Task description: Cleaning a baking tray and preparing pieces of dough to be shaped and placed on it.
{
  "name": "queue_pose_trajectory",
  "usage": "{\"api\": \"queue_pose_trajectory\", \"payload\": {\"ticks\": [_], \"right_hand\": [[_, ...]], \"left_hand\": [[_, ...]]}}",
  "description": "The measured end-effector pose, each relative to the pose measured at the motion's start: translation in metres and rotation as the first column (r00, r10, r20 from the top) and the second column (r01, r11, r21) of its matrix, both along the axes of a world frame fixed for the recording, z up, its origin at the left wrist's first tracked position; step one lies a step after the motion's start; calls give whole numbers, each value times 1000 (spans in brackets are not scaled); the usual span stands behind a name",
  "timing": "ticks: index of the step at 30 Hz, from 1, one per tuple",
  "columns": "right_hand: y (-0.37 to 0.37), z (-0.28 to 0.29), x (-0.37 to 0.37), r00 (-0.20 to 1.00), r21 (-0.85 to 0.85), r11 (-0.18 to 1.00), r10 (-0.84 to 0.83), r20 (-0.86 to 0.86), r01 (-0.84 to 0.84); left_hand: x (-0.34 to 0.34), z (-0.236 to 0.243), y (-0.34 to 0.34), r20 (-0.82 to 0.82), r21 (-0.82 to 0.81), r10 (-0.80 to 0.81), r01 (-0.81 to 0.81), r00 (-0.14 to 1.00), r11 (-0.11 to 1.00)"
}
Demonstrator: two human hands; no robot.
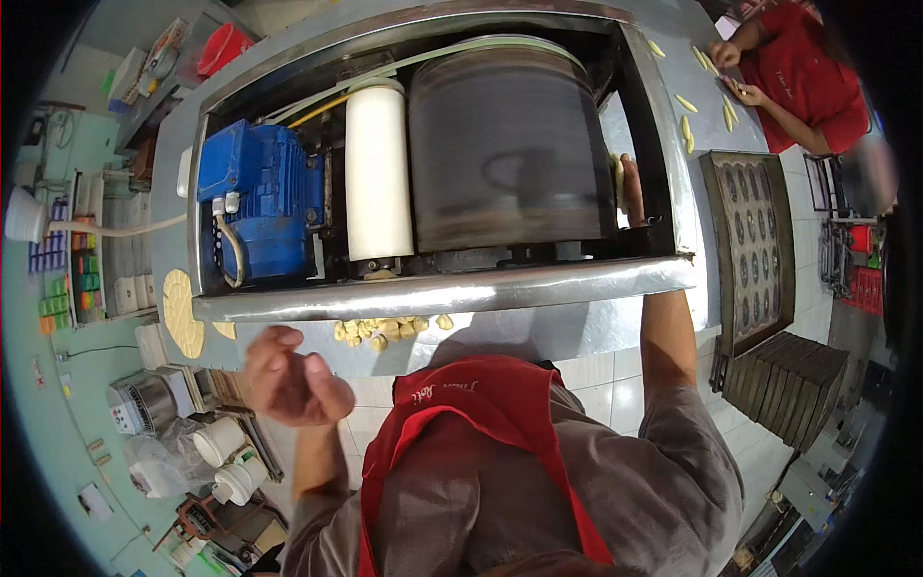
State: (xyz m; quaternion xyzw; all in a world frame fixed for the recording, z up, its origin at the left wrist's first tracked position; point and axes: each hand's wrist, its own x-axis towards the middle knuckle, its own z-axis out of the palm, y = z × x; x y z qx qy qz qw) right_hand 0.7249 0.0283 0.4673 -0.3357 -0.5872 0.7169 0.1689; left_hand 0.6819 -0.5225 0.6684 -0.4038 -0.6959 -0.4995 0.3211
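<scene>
**Ana:** Nearest us we log the red apron (pixel 461 433) over a grey shirt (pixel 663 481), seen from above. Beyond it, the steel machine housing (pixel 442 293), an open box.

**Ben:** What do we note inside it?

**Ana:** We see a large dark drum (pixel 505 144) at centre, a white roller (pixel 377 173) just left of it, and a blue motor (pixel 255 197) at the far left with a yellow cable (pixel 317 111) above it. Below the housing's front rail, small pale dough pieces (pixel 385 330) lie in a loose heap on the ledge.

**Ben:** And the hands?

**Ana:** We put the left hand (pixel 293 380) in the air below the ledge, apart from the heap, fingers curled loosely toward the palm. We cannot tell whether anything sits in it. The right hand (pixel 630 188) reaches into the housing at the drum's right end, fingers extended against a pale strip of dough (pixel 616 183) there; how tightly it grips we cannot tell.

**Ben:** Other containers?

**Ana:** We record a dark mould tray (pixel 760 240) with rows of oval hollows right of the machine, more trays stacked (pixel 788 370) below it. At top right another person's hands (pixel 735 72) touch pale dough sticks (pixel 687 106) on the steel top.
</scene>
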Motion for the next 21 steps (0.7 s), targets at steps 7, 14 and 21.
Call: {"api": "queue_pose_trajectory", "payload": {"ticks": [7,14,21], "right_hand": [[-18,-2,9,1000,-108,994,-9,-12,7],[-3,-6,-1,1000,-220,975,-4,-30,-2],[3,-12,8,998,-330,944,-40,-45,23]], "left_hand": [[22,-163,-90,505,-397,543,-378,671,836],[33,-279,-163,431,-603,700,-395,569,693],[24,-261,-125,770,-428,551,-380,322,820]]}}
